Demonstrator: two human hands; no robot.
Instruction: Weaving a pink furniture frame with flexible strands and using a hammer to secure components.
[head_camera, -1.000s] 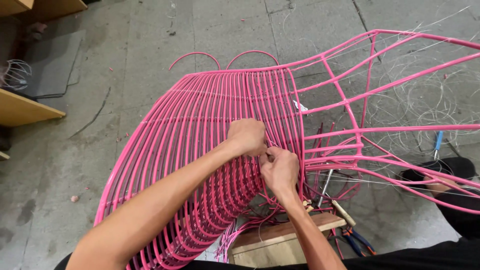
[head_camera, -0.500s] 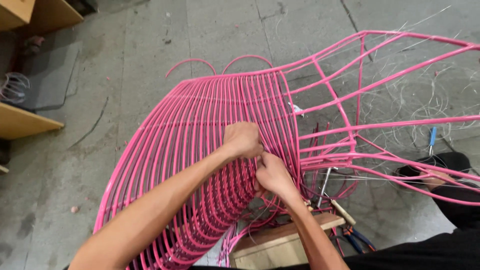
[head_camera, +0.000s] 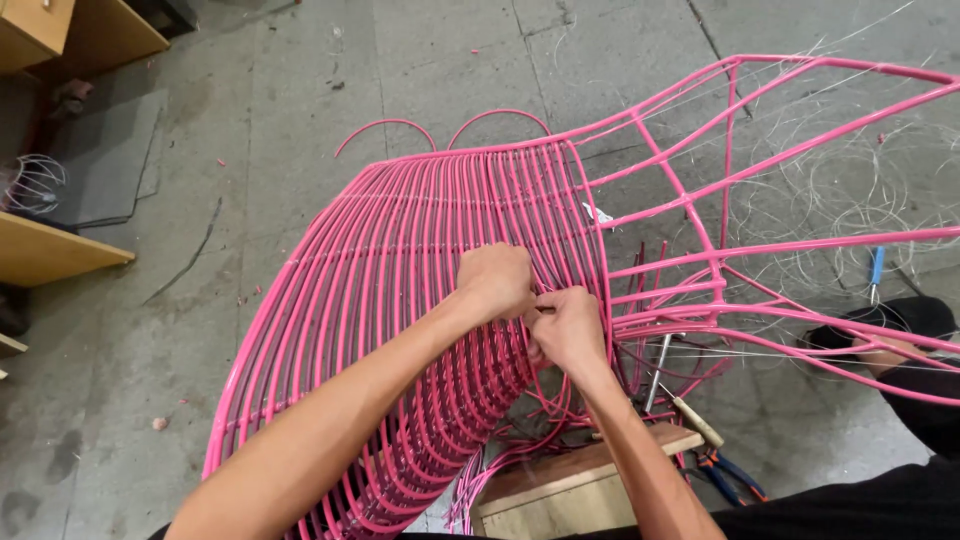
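Right now both hands meet on the pink woven chair frame (head_camera: 400, 300), fingers pinched around one glossy pink strand (head_camera: 537, 297) that lies between them. The left hand (head_camera: 497, 281) is clenched over the weave; the right hand (head_camera: 566, 328) grips just beside it, equally near. Strands run lengthwise away from the hands, toward the concrete floor (head_camera: 300, 120) beyond.

Pink wire chair frame (head_camera: 420, 260), tipped on its side, curved rods packed close at centre, open bars toward 2 o'clock, on concrete.
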